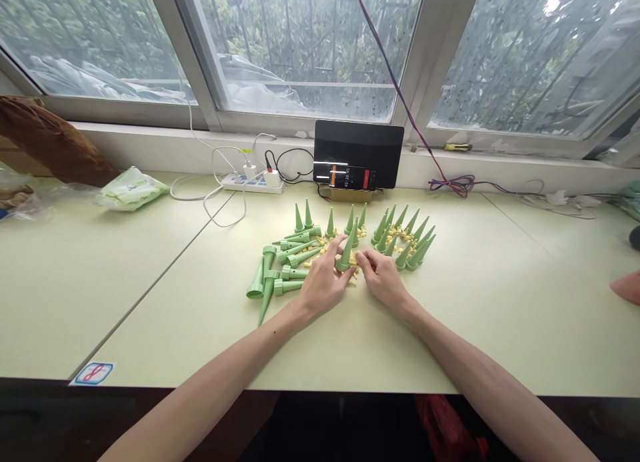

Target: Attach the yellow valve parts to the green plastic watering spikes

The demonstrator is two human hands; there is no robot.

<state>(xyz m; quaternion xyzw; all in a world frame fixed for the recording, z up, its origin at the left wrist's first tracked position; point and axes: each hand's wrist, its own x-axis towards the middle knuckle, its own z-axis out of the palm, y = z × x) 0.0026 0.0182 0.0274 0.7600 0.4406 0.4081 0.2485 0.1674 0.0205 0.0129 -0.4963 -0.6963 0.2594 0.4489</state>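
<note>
My left hand (323,282) grips a green plastic cone (346,254) that stands upright, its fingers wrapped round the base. My right hand (384,275) lies just to its right, fingertips pinched together over small yellow pieces (354,269) scattered on the table; what they hold is too small to name. Several green cones stand upright in a cluster (405,239) behind the right hand. More green cones lie on their sides (280,269) to the left of my left hand.
A black tablet (359,154) leans against the window sill with a phone (353,177) in front of it. A white power strip (253,181) with cables sits to the left, near a green packet (133,189). Another person's fingers (627,289) show at the right edge.
</note>
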